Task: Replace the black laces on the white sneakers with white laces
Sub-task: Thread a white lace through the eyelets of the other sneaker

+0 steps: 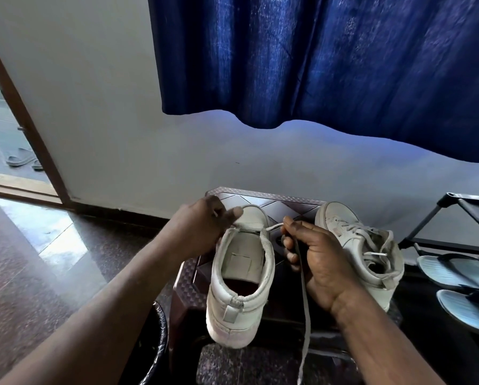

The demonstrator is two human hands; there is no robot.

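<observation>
Two smooth white sneakers (241, 276), flat woven lace (306, 315), embossed stool (263, 200)

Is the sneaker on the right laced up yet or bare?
Laced: white lace criss-crosses the front of the right sneaker. Tied or not, cannot tell.

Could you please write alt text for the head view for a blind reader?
A left hand and a right hand hold a white lace threaded into a white sneaker on a dark stool. A second sneaker, already white-laced, sits to its right.
</observation>
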